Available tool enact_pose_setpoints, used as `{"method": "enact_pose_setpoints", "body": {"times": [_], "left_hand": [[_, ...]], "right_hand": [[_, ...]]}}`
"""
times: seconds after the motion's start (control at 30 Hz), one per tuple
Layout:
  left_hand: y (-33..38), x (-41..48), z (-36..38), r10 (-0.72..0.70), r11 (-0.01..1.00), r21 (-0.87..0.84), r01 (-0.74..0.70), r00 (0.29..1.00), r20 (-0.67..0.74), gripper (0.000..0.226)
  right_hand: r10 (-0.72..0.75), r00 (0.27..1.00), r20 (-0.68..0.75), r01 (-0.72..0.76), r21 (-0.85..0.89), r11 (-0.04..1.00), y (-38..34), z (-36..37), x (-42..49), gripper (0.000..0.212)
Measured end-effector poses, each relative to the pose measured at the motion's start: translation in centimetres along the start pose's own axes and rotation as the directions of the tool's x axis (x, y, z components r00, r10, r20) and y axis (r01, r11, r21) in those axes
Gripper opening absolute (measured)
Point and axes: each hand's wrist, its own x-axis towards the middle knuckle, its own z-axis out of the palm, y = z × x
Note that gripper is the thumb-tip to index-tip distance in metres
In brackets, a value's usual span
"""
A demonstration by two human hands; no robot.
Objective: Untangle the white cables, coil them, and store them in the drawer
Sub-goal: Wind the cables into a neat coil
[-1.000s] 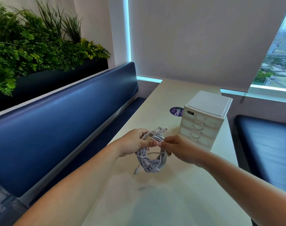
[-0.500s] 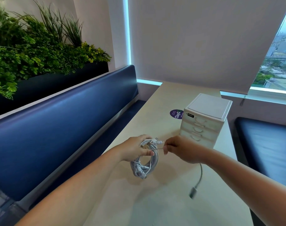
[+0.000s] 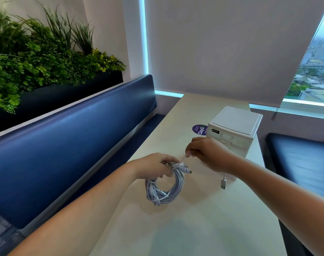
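Note:
A coil of white cables hangs above the table, and my left hand grips its top, where several plug ends stick out. My right hand pinches one white strand drawn up and to the right from the bundle. That strand's loose end, a USB plug, dangles below my right wrist. The small white drawer unit stands just behind my right hand, its drawers closed and its lower front partly hidden by the hand.
The beige table runs toward a window with a lowered blind. A purple round sticker lies left of the drawer unit. A blue bench backrest lines the left side, with plants above. Another blue seat is at right.
My right hand has pulled one cable strand out of the coil and lifted it up and to the right. The freed plug end now hangs below that hand. The coil hangs lower.

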Motion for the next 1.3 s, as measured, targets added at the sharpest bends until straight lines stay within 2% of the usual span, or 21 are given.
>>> {"method": "enact_pose_setpoints", "body": {"times": [0.23, 0.4, 0.67, 0.8, 1.0, 1.03, 1.1, 1.13, 1.17, 1.23, 1.3], "left_hand": [[1.1, -0.8, -0.2, 0.052, 0.998, -0.024, -0.053, 0.999, -0.012, 0.045], [1.4, -1.0, 0.0, 0.089, 0.995, -0.051, -0.09, 0.996, -0.022, 0.037], [2.0, -1.1, 0.6, 0.145, 0.986, -0.06, -0.156, 0.977, -0.156, 0.025], [2.2, -1.4, 0.4, 0.14, 0.987, -0.053, -0.15, 0.977, -0.159, 0.033], [2.5, -2.0, -0.1, 0.151, 0.978, -0.122, -0.167, 0.98, -0.132, 0.031], [2.5, -2.1, -0.3, 0.155, 0.976, -0.136, -0.172, 0.979, -0.132, 0.03], [2.6, -2.2, -0.5, 0.161, 0.972, -0.146, -0.182, 0.976, -0.145, 0.029], [2.6, -2.2, -0.6, 0.161, 0.972, -0.146, -0.183, 0.975, -0.151, 0.03], [2.5, -2.2, -0.7, 0.159, 0.972, -0.147, -0.182, 0.975, -0.154, 0.031], [2.3, -2.3, -0.8, 0.15, 0.969, -0.169, -0.177, 0.976, -0.16, 0.034], [2.1, -2.0, -0.9, 0.139, 0.957, -0.23, -0.175, 0.977, -0.164, 0.038]], "right_hand": [[0.052, 0.999, 0.016, -0.053, 0.094, 0.994, 0.7, -0.1, 0.1, 0.02], [0.045, 0.998, -0.034, -0.041, 0.099, 0.994, 0.5, -0.4, 0.0, 0.019], [0.038, 0.994, -0.1, -0.022, 0.157, 0.987, -0.2, -1.2, 0.0, 0.017], [0.082, 0.982, -0.167, -0.03, 0.293, 0.956, 0.0, -0.6, -0.2, 0.006], [0.012, 0.979, -0.203, 0.068, 0.382, 0.922, 0.2, -0.1, -0.6, 0.036], [0.013, 0.98, -0.197, 0.067, 0.394, 0.916, 0.3, 0.0, -0.7, 0.037], [0.028, 0.985, -0.171, 0.048, 0.427, 0.903, 0.1, -0.1, -0.9, 0.025], [0.028, 0.986, -0.166, 0.042, 0.403, 0.914, -0.2, -0.2, -1.0, 0.013], [0.007, 0.986, -0.169, 0.052, 0.342, 0.938, -0.3, -0.3, -1.0, 0.011], [-0.054, 0.983, -0.175, 0.09, 0.202, 0.975, -0.4, -0.2, -1.1, 0.032], [-0.085, 0.975, -0.205, 0.109, 0.112, 0.988, -0.3, -0.2, -1.0, 0.029]]}}
